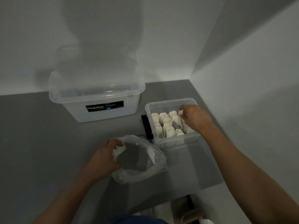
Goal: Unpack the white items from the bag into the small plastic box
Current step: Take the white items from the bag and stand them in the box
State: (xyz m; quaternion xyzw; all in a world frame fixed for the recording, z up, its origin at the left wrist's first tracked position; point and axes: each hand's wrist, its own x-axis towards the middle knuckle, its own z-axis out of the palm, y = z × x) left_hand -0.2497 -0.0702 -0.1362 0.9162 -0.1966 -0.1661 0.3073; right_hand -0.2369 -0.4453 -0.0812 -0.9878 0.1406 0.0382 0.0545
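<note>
Head view, left hand [103,156]: the near white item [119,150] is being gripped in curled fingers and thumb, just inside the left rim of the bag.
Head view, right hand [196,118]: the far white item [180,112] is being pinched at the fingertips and held over the small plastic box's far right corner.
Bag [145,167]: it is lying open-mouthed towards the tabletop's [40,135] near edge, just beside the small plastic box. Whether more pieces are lying in its crumpled bottom cannot be told.
Small plastic box [161,103]: it is standing towards the far right corner of the tabletop, and the packed white items [168,125] are being kept upright in tight rows.
Other things: a large clear box [97,109] is standing at the far edge, and a black object [146,125] is touching the small plastic box's left wall.
Risk, right side: neighbouring pieces are likely to be tipped or pushed out of line if the far white item is being forced into a narrow gap.
Risk, left side: the loose film is likely to be dragged up with the near white item, so the bag may be pulled over.
Risk, attention: two pieces are being handled at once in dim light, so either one may be dropped onto the tabletop.
</note>
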